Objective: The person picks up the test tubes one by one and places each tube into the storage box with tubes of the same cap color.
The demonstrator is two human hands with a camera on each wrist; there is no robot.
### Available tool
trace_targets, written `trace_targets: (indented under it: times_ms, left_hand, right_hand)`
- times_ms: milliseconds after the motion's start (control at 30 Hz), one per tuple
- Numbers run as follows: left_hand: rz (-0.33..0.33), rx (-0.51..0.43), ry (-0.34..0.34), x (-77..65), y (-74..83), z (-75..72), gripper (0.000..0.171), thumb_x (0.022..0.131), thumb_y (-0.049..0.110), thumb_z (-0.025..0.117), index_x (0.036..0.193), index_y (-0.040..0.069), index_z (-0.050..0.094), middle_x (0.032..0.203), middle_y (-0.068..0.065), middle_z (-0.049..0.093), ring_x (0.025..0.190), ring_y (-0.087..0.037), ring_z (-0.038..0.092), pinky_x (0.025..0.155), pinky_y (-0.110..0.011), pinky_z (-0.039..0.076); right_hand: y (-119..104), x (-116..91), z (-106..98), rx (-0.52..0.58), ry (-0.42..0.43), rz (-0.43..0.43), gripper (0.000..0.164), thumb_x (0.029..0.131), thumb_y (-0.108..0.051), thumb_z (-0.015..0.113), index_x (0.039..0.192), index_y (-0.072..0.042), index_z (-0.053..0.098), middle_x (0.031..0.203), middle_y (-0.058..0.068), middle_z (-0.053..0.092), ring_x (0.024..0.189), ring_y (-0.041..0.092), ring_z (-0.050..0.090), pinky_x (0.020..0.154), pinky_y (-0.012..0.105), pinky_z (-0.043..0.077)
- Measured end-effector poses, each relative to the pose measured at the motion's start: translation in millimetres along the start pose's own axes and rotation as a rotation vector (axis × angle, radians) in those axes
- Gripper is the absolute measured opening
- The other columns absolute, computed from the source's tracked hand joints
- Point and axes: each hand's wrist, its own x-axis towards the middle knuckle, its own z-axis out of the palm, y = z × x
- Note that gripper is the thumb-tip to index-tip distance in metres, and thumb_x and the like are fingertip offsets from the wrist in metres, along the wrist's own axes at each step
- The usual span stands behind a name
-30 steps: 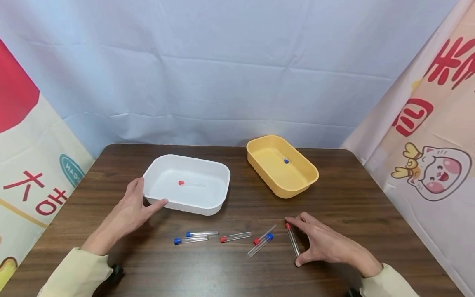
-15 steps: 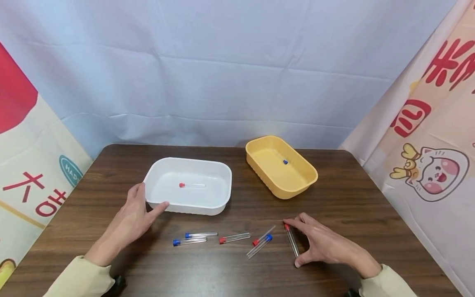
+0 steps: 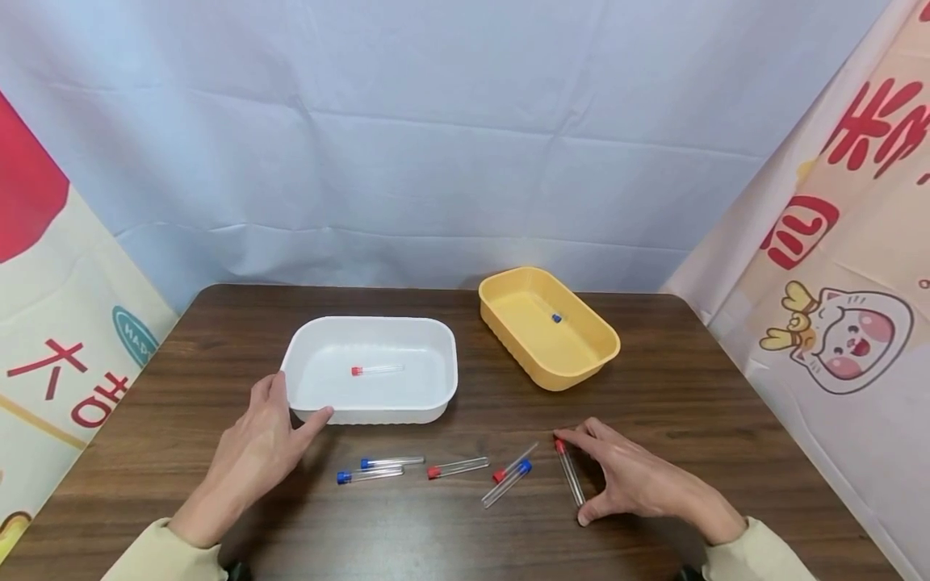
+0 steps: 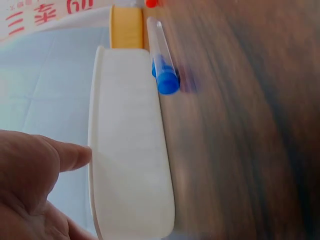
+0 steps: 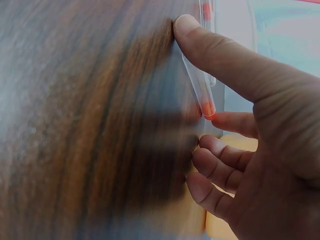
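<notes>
My left hand (image 3: pixel 257 432) holds the near left corner of a white plastic tray (image 3: pixel 439 403), thumb at the front rim and fingers by the left wall. One red-capped test tube (image 3: pixel 378 369) lies in that tray. My right hand (image 3: pixel 632 476) spans another red-capped test tube (image 3: pixel 570 472) lengthwise on the table, thumb at its clear end and index finger at the red cap (image 5: pixel 208 109). Between the hands lie blue-capped tubes (image 3: pixel 374 474), a red-capped tube (image 3: pixel 458 467), and a red-capped tube (image 3: pixel 501 474) beside a blue-capped one (image 3: pixel 507 484).
A yellow tray (image 3: pixel 552 375) stands at the back right, set at an angle, with a blue-capped tube (image 3: pixel 556 318) inside. The dark wooden table (image 3: pixel 407 541) backs onto a pale cloth (image 3: pixel 465 161), with printed cloths at both sides.
My left hand has drawn the white tray's left side nearer and turned it, so its front edge now lies straighter across the table. My right hand stays at the red-capped tube.
</notes>
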Motion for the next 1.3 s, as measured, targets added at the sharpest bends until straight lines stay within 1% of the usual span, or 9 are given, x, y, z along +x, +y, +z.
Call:
trace_targets:
  times_ms: [200,400,467,567,667,733,800,967,1300]
  left_hand:
    - [-0.023,0.019,-0.006,-4.2,3.6,1.5,0.097,0.098,0.061,0.06,0.152,-0.012,0.024,0.145,-0.034,0.033,0.094,-0.044,0.064,0.063,-0.054,0.052]
    - [-0.013,0.025,0.019,-5.6,3.1,3.1,0.097,0.098,0.06,0.06,0.152,-0.013,0.026,0.145,-0.034,0.034,0.097,-0.045,0.065,0.064,-0.056,0.052]
    - [-0.005,0.022,0.027,-5.1,1.8,3.4,0.097,0.098,0.061,0.06,0.152,-0.012,0.027,0.145,-0.034,0.035,0.1,-0.046,0.063,0.065,-0.058,0.052]
    - [0.028,-0.006,0.025,-2.2,-0.9,3.3,0.097,0.098,0.058,0.062,0.153,-0.014,0.025,0.15,-0.036,0.03,0.12,-0.051,0.053,0.084,-0.064,0.051]
    - [0.062,-0.053,-0.008,4.3,-4.7,1.6,0.1,0.099,0.054,0.064,0.155,-0.015,0.018,0.158,-0.038,0.019,0.138,-0.055,0.034,0.104,-0.069,0.038]
    - [0.08,-0.082,-0.034,8.4,-7.1,-0.7,0.102,0.099,0.053,0.064,0.156,-0.016,0.014,0.161,-0.038,0.013,0.143,-0.056,0.026,0.11,-0.07,0.031]
    - [0.102,-0.104,-0.049,12.3,-9.8,-3.6,0.103,0.099,0.052,0.065,0.157,-0.015,0.013,0.162,-0.038,0.011,0.145,-0.056,0.024,0.111,-0.07,0.03]
    - [0.166,-0.121,-0.067,22.9,-17.2,-9.9,0.105,0.098,0.051,0.068,0.157,-0.016,0.012,0.162,-0.038,0.012,0.145,-0.055,0.025,0.111,-0.068,0.03]
    - [0.23,-0.142,-0.138,37.4,-29.8,-15.6,0.11,0.092,0.052,0.075,0.158,-0.013,0.015,0.163,-0.037,0.013,0.144,-0.055,0.027,0.111,-0.069,0.03]
  right_hand:
    - [1,0,-1,0.007,-0.004,-0.006,0.102,0.071,-0.061,0.087,0.149,-0.006,0.053,0.116,-0.004,0.049,0.098,0.009,0.051,0.084,0.032,0.048]
    - [1,0,-1,0.015,-0.017,0.005,0.099,0.072,-0.059,0.088,0.148,-0.007,0.054,0.114,-0.005,0.048,0.097,0.009,0.05,0.083,0.032,0.048]
    - [1,1,-1,0.011,-0.016,0.008,0.098,0.071,-0.058,0.089,0.147,-0.007,0.054,0.114,-0.005,0.048,0.097,0.009,0.051,0.084,0.033,0.048]
    - [1,1,0,0.003,-0.009,0.004,0.095,0.071,-0.055,0.091,0.145,-0.007,0.056,0.114,-0.005,0.048,0.098,0.009,0.051,0.085,0.034,0.049]
    - [1,0,1,-0.002,0.004,-0.007,0.093,0.071,-0.054,0.091,0.143,-0.007,0.056,0.114,-0.005,0.049,0.098,0.009,0.051,0.085,0.034,0.049]
    - [1,0,2,0.001,0.012,-0.012,0.092,0.072,-0.053,0.091,0.142,-0.007,0.056,0.113,-0.005,0.049,0.097,0.009,0.051,0.083,0.032,0.049]
    - [1,-1,3,0.005,0.019,-0.01,0.09,0.072,-0.052,0.092,0.142,-0.007,0.056,0.113,-0.006,0.049,0.095,0.008,0.05,0.082,0.03,0.048]
    - [1,-2,3,0.021,0.03,0.004,0.088,0.073,-0.05,0.092,0.141,-0.007,0.056,0.112,-0.005,0.05,0.09,0.009,0.05,0.078,0.027,0.047]
    - [5,-8,-6,0.052,0.05,0.046,0.086,0.074,-0.052,0.09,0.14,-0.009,0.056,0.112,-0.003,0.051,0.096,0.012,0.053,0.076,0.027,0.05]
